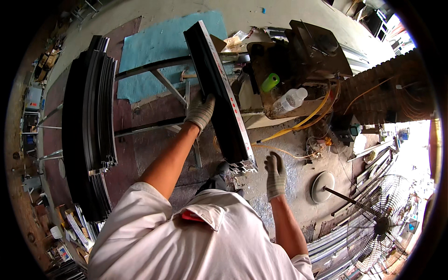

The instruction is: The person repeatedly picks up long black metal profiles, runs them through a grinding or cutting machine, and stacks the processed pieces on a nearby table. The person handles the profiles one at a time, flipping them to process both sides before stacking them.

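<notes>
A long black metal profile [215, 88], hollow at its near cut end, slants in front of me, with a pale printed film along its right side. My left hand [200, 112], in a knitted grey glove, grips its left side near the middle; the thumb lies on top and the other fingers are partly hidden. To the right of the near end, my right hand [275, 176], gloved too, hangs apart from the profile with its fingers stretched out and nothing in it. Whether the profile also rests on the metal rack [154, 122] under it, I cannot tell.
Stacked black profiles [88, 116] lie across the rack at left. A dirty machine [322, 51] stands at right, with a green roll [270, 82], a plastic bottle [290, 100] and yellow hoses [303, 123] nearby. A large fan [380, 226] stands at lower right.
</notes>
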The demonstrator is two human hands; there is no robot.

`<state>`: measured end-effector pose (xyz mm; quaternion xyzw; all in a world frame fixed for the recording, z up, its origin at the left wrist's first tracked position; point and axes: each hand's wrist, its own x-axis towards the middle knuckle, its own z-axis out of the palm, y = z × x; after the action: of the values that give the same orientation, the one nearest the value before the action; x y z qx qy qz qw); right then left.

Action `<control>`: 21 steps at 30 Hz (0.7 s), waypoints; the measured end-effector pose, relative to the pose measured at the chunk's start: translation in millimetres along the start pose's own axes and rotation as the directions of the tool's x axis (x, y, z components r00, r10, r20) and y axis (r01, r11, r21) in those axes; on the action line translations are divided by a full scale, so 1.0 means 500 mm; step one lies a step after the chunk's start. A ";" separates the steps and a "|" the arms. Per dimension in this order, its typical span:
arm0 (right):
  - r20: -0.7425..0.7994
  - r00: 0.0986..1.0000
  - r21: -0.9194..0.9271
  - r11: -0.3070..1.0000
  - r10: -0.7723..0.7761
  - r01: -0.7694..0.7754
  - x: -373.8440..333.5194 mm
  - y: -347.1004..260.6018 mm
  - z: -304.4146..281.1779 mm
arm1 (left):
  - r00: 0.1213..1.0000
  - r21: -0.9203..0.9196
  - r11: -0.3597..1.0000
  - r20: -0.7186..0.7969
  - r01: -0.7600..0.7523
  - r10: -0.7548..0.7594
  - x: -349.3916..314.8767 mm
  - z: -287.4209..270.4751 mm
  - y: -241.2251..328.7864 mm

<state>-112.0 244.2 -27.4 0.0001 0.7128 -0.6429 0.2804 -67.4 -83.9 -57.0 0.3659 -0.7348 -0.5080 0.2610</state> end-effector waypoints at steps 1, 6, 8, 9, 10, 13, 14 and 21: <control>0.044 0.999 0.010 1.000 -0.007 0.007 0.007 -0.034 0.028 | 0.995 0.083 0.992 0.028 0.094 -0.096 -0.014 -0.004 0.061; 0.271 0.936 -0.698 0.623 -0.225 0.352 0.028 -0.119 0.152 | 0.995 0.337 0.940 0.056 0.056 -0.079 0.000 -0.016 0.054; 0.274 0.937 -0.774 0.528 -0.217 0.349 0.019 -0.146 0.180 | 0.990 0.433 0.897 0.067 0.082 -0.123 0.004 -0.027 0.058; 0.293 0.925 -0.770 0.514 -0.242 0.378 0.022 -0.140 0.180 | 0.985 0.467 0.878 0.076 0.101 -0.154 0.003 -0.027 0.073; 0.312 0.912 -0.765 0.499 -0.266 0.408 0.030 -0.127 0.177 | 0.979 0.501 0.857 0.083 0.119 -0.184 0.002 -0.030 0.087; 0.341 0.878 -0.729 0.495 -0.336 0.473 0.045 -0.104 0.169 | 0.961 0.501 0.851 0.124 0.156 -0.248 -0.003 -0.042 0.127; 0.343 0.868 -0.715 0.500 -0.358 0.489 0.047 -0.101 0.166 | 0.966 0.525 0.841 0.125 0.131 -0.228 -0.004 -0.045 0.135; 0.308 0.871 -0.663 0.570 -0.382 0.485 0.034 -0.116 0.166 | 0.993 0.545 0.838 0.082 0.031 -0.091 -0.015 -0.060 0.161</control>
<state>-114.0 151.9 17.5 -0.3270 0.8644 -0.3568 0.1365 -62.1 -77.1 28.6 0.4210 -0.8491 -0.3057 0.0918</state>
